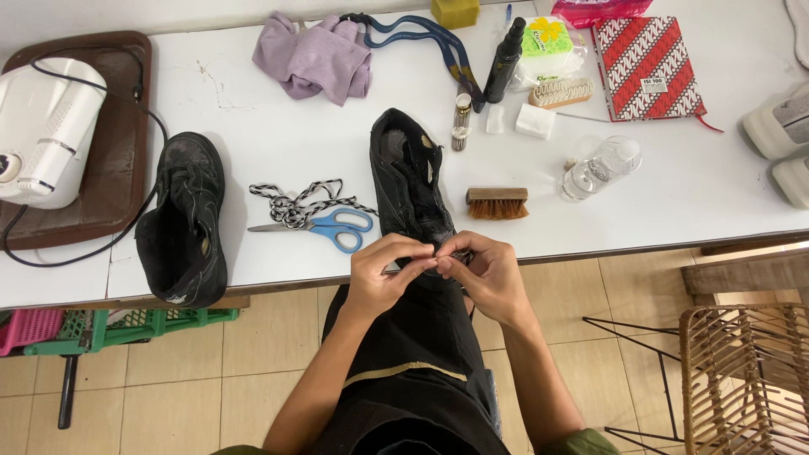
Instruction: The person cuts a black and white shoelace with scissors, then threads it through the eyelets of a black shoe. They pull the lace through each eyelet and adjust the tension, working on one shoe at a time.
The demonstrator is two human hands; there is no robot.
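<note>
Shoe in hand: we see a black shoe (410, 181) lying on the white bench (253, 143), its long axis running from the far side toward us, the near end at the bench's front edge under our hands.
Left hand: our left hand (381, 271) has its fingers (415, 253) pinched shut on something small at the shoe's near end; we cannot tell what.
Right hand: our right hand (490, 274) meets the left, fingertips touching, fingers curled closed on the same small spot.
Second shoe: another black shoe (183, 221) lies well to the left, its long axis also running front to back, one end overhanging the bench edge.
Between the shoes: blue-handled scissors (324, 227) with blades pointing left, just beside a tangled black-and-white lace (295, 200).
Right of the shoe: a small wooden brush (497, 203), bristles toward us, and a clear plastic bottle (600, 168) lying on its side.
Far side: a lilac cloth (313, 57) and a black spray bottle (504, 61).
</note>
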